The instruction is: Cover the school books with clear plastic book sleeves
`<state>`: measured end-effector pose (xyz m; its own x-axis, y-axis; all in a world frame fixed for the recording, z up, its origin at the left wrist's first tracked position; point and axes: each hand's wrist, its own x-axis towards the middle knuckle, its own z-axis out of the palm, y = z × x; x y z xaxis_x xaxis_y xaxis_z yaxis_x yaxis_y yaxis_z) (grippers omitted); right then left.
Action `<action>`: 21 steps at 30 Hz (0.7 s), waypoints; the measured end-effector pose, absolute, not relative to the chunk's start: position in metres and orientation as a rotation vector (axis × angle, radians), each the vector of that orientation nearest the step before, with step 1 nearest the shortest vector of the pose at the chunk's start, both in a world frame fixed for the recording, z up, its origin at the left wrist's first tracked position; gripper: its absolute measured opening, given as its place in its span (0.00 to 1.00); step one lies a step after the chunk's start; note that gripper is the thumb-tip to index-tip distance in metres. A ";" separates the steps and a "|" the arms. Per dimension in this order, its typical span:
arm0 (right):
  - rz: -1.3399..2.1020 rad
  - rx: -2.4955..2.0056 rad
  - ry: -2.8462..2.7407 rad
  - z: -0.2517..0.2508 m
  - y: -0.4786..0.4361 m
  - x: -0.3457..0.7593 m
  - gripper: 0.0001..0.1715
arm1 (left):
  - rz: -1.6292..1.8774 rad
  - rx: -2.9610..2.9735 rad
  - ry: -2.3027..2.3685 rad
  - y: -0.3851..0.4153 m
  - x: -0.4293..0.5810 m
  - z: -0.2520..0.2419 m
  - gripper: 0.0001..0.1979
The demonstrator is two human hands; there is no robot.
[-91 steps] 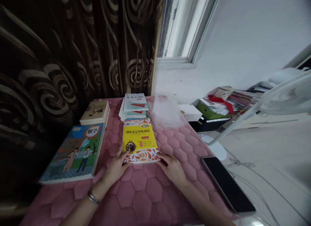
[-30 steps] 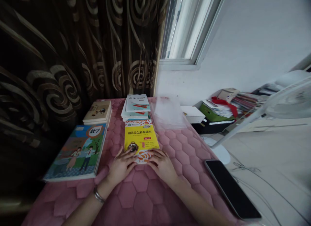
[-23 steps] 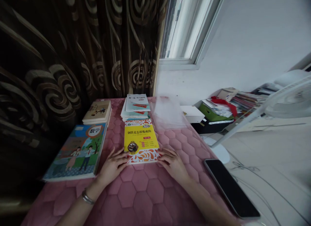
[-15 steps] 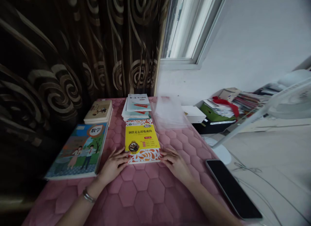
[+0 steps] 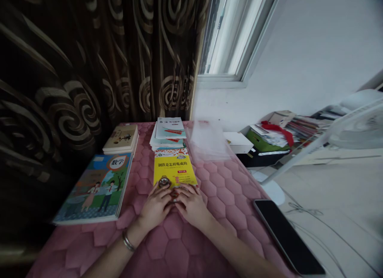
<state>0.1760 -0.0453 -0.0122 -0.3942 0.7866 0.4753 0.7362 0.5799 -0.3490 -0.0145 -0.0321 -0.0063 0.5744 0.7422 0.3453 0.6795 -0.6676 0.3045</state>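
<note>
A yellow book [image 5: 172, 170] with an orange-and-white pattern lies on the pink quilted tablecloth [image 5: 167, 234]. My left hand [image 5: 156, 204] rests on its near part, fingers spread over the cover and a bracelet at the wrist. Close beside it, my right hand [image 5: 191, 202] lies on the same part of the cover, fingers stretched out. Together they hide most of the book's near edge. Just behind it sits a stack of pale blue booklets [image 5: 170, 128].
Left of my hands lie a math textbook stack [image 5: 95, 190] and tan books [image 5: 121, 138]. Clear plastic sheets [image 5: 208, 140] lie at the back right, a phone [image 5: 287, 236] at the right edge. A white fan [image 5: 311, 146] stands beyond, near a white box [image 5: 238, 142].
Both hands have moved inward from the book's two near corners to the middle of its near edge, now almost touching each other. The book has stayed in place.
</note>
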 end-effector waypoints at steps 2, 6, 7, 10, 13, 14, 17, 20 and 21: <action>0.095 -1.198 -2.206 -0.015 -0.041 0.177 0.09 | 0.685 2.679 1.207 -0.029 -0.018 -0.008 0.08; 0.085 -1.201 -2.200 -0.019 -0.039 0.194 0.06 | 0.690 2.708 1.192 -0.027 -0.036 -0.006 0.07; 0.083 -1.205 -2.198 -0.019 -0.040 0.201 0.05 | 0.683 2.710 1.196 -0.028 -0.042 -0.005 0.07; 0.065 -1.229 -2.176 -0.021 -0.043 0.224 0.05 | 0.647 2.709 1.212 -0.030 -0.058 0.000 0.07; 0.040 -1.272 -2.138 -0.025 -0.045 0.246 0.07 | 0.639 2.708 1.226 -0.031 -0.073 0.000 0.08; 0.039 -1.282 -2.135 -0.026 -0.045 0.252 0.07 | 0.643 2.708 1.233 -0.031 -0.076 -0.001 0.09; 0.062 -1.285 -2.155 -0.031 -0.045 0.264 0.11 | 0.646 2.711 1.249 -0.030 -0.082 -0.006 0.09; 0.113 -1.275 -2.161 -0.036 -0.044 0.268 0.15 | 0.613 2.722 1.247 -0.029 -0.082 -0.008 0.09; 0.131 -1.275 -2.155 -0.037 -0.043 0.268 0.15 | 0.607 2.720 1.246 -0.029 -0.082 -0.007 0.09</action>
<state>0.2681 -0.0430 -0.0366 -0.3387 0.8200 0.4614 0.7578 0.5284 -0.3828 -0.0818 -0.0285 -0.0074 0.5886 0.7437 0.3170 0.7083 -0.6634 0.2414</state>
